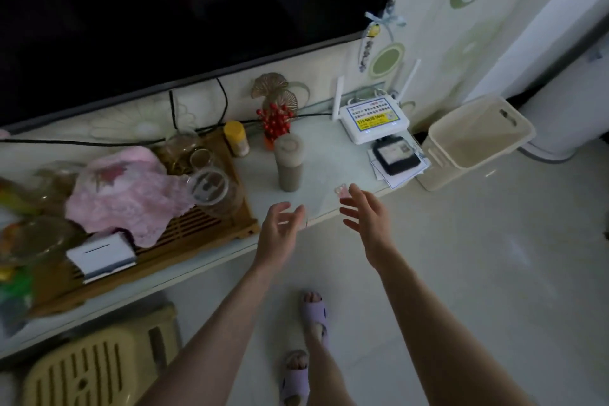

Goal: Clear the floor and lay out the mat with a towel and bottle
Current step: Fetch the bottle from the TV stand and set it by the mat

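A tall grey-brown bottle (289,163) stands upright on the white TV cabinet top (316,148), right of the wooden tea tray. A pink lacy cloth (122,194) lies crumpled over that tray. My left hand (280,229) hovers open at the cabinet's front edge, just below the bottle and apart from it. My right hand (364,209) is open too, fingers spread, to the right of the bottle near a small pink item (342,190) on the cabinet edge. Neither hand holds anything. No mat shows in this view.
The wooden tea tray (197,234) carries glass cups and a white box. A router (372,120), red berry ornament (275,120) and yellow-lidded jar (235,138) stand behind. A beige bin (474,142) and a yellow plastic stool (99,362) sit on the pale tiled floor. A dark TV hangs above.
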Available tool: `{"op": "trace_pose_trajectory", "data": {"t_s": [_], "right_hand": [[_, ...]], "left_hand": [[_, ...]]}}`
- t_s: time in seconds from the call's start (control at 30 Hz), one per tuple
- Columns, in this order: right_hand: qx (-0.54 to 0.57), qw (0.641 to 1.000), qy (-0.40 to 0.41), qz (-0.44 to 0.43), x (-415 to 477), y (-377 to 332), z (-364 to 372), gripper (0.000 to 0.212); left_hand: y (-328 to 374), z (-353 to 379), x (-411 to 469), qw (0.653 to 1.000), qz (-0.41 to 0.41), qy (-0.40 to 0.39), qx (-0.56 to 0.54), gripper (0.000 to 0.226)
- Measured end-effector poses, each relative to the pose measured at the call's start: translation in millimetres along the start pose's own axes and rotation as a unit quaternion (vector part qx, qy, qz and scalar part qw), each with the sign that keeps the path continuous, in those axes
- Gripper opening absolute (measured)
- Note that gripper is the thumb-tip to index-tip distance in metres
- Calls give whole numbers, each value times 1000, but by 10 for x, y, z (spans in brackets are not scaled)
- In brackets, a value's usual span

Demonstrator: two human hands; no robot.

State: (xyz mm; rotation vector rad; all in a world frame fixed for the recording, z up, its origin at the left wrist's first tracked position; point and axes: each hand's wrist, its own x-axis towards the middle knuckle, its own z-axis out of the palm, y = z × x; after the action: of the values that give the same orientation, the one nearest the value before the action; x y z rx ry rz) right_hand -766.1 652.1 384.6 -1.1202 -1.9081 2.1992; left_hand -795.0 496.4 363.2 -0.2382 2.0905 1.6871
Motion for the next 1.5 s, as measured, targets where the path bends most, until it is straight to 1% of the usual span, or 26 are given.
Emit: {"op": "trace_pose_trajectory", "data": {"t_s": [0.07, 0.17, 0.27, 0.33, 0.43, 0.57, 0.63, 0.7, 0.77, 0.8, 0.83, 0.87, 0.9, 0.97, 1.1, 1.17, 1.23, 1.3, 1.33, 1.43, 1.47, 1.5], "right_hand": [[-8, 1000, -11, 5, 191, -40, 160, 34], [-24, 999, -31, 15, 517, -108, 388, 26], [-50, 998, -40, 14, 829, -112, 557, 25], [-70, 996, -45, 16, 1033, -112, 669, 30], [-89, 994, -51, 26, 1243, -121, 780, 45], [-100, 990, -94, 43, 1494, -99, 871, 46], [-89, 988, -120, 49, 1630, -50, 916, 46], [-86, 985, -143, 48, 1704, -12, 951, 57], [-86, 981, -165, 52, 1784, 46, 971, 69], [-84, 979, -178, 54, 1814, 74, 973, 70], [-84, 977, -189, 56, 1846, 110, 981, 65], [-85, 975, -198, 57, 1871, 134, 990, 55], [-87, 974, -202, 57, 1891, 147, 1001, 46], [-90, 974, -200, 49, 1932, 176, 1029, 41], [-79, 979, -184, 47, 1886, 154, 1093, 45], [-86, 981, -172, 38, 1805, 101, 1070, 49], [-96, 981, -163, 34, 1705, 38, 1018, 46], [-104, 985, -135, 38, 1542, -86, 891, 42], [-101, 986, -128, 43, 1445, -166, 798, 45], [-96, 985, -124, 70, 1221, -356, 558, 69], [-86, 987, -112, 79, 1140, -414, 447, 74], [-77, 989, -100, 82, 1051, -477, 338, 75]], "left_hand": [[20, -69, 179, 1000, -8, 27, -11, 40], [69, -116, 484, 997, -28, 59, -30, 39], [146, -110, 721, 995, -50, 82, -37, 38], [190, -81, 908, 993, -56, 99, -35, 39], [258, -51, 1160, 991, -70, 108, -45, 43], [218, 14, 1498, 991, -72, 86, -68, 51], [152, 51, 1630, 990, -74, 71, -93, 60], [96, 51, 1677, 992, -61, 48, -102, 66], [26, 51, 1743, 994, -42, 17, -96, 54], [4, 56, 1764, 995, -36, -1, -93, 46], [-39, 61, 1803, 996, -31, -18, -88, 43], [-67, 63, 1831, 996, -26, -31, -84, 43], [-98, 71, 1869, 996, -21, -40, -80, 46], [-138, 102, 1946, 996, -4, -45, -78, 54], [-119, 125, 2018, 995, 12, -50, -81, 94], [-99, 110, 1978, 995, 15, -69, -68, 99], [-70, 84, 1913, 993, 28, -104, -51, 98], [34, 82, 1785, 986, 56, -153, -23, 91], [118, 95, 1704, 981, 68, -181, -5, 88], [346, 154, 1534, 963, 86, -253, 35, 76], [436, 195, 1457, 955, 86, -279, 45, 73], [532, 241, 1380, 949, 86, -301, 48, 72]]}}
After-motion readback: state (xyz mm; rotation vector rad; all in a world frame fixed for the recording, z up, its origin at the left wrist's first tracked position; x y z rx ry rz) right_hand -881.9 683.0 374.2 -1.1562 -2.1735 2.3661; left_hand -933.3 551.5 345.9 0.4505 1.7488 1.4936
